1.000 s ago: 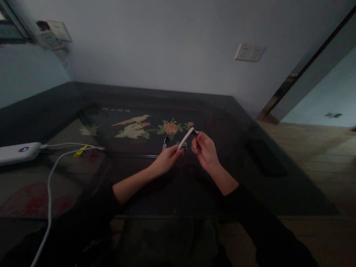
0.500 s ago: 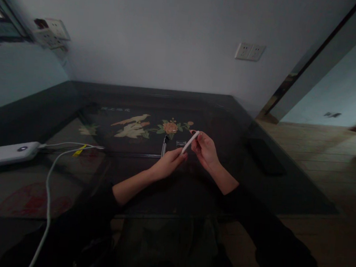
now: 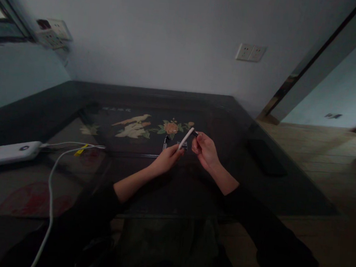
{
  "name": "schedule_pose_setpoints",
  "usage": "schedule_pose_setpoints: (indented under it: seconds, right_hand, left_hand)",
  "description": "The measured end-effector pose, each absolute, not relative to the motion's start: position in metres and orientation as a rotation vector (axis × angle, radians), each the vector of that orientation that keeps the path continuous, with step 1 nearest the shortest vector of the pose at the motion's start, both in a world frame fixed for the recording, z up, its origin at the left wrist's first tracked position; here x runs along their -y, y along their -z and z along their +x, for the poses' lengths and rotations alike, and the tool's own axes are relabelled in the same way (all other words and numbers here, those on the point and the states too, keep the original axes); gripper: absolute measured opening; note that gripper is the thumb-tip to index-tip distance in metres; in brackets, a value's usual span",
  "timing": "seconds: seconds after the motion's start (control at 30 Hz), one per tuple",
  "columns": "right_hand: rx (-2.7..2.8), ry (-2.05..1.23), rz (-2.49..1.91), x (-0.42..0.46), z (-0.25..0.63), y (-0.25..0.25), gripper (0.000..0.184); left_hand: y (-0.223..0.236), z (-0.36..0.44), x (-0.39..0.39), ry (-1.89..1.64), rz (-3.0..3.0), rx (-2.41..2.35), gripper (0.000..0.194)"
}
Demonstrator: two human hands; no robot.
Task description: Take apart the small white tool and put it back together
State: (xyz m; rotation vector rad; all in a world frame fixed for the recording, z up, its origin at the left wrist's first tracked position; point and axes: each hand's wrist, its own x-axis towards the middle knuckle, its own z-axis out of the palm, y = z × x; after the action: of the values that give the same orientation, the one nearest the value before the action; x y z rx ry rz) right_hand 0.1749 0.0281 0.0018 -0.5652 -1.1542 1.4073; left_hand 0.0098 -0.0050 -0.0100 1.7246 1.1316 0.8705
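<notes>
My left hand [image 3: 167, 158] is closed on the lower part of a slim white stick [image 3: 186, 138], which slants up to the right over the table. In the fingers of my right hand [image 3: 206, 151] is a small dark piece [image 3: 195, 133], held close by the stick's upper end. Whether the two touch I cannot tell. Just beyond my left hand lies a thin silver-and-black tool [image 3: 165, 141], partly hidden by the hand. A small shiny piece [image 3: 184, 145] rests on the table behind the stick.
The dark glossy table [image 3: 173, 191] bears a bird and flower picture. At left lies a white power strip [image 3: 10, 154] with a white cable [image 3: 50, 197] and a yellow tag [image 3: 81, 150]. A flat black object [image 3: 266, 157] lies at right. Wall sockets [image 3: 250, 52] are behind.
The white stick has shifted slightly left, away from my right fingers, which were at its upper end. The dark piece now shows in my right hand.
</notes>
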Motion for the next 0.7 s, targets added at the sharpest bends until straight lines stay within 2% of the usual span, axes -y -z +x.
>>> schedule_pose_setpoints:
  seconds: [0.7]
  right_hand:
    - [1.113,-1.408,-0.616,-0.025,0.173,-0.005,0.048]
  left_hand:
    - [0.003,0.014,0.02,-0.794,1.75,-1.024,0.031]
